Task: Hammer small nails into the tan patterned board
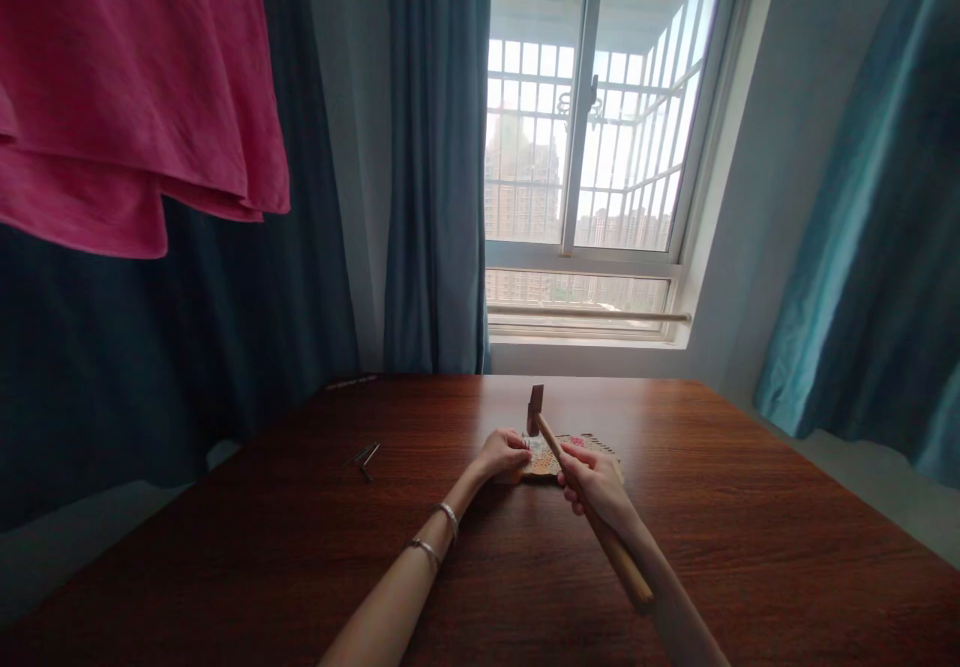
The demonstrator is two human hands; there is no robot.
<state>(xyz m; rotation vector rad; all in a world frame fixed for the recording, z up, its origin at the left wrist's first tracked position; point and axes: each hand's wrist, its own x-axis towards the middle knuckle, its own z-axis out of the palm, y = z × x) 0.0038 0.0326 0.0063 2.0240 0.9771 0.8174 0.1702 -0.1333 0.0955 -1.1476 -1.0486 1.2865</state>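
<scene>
My right hand (592, 484) is wrapped round the wooden handle of a hammer (551, 437). The hammer's head is raised just above the left part of a small board with a coloured pattern (543, 463), and the handle's butt slants back toward me. At the board's left end, my left hand (504, 453) has its fingers closed; whatever lies between the fingertips is too small to make out. A row of thin dark pieces, perhaps nails, lines the board's far right edge. The right hand partly hides the board.
Several thin metal pieces, like nails (367, 458), lie on the brown wooden table (300, 567) to the left. Another thin strip (351, 382) rests at the far left edge. A pink cloth (142, 97) hangs at upper left, with blue curtains (436, 167) beside the window.
</scene>
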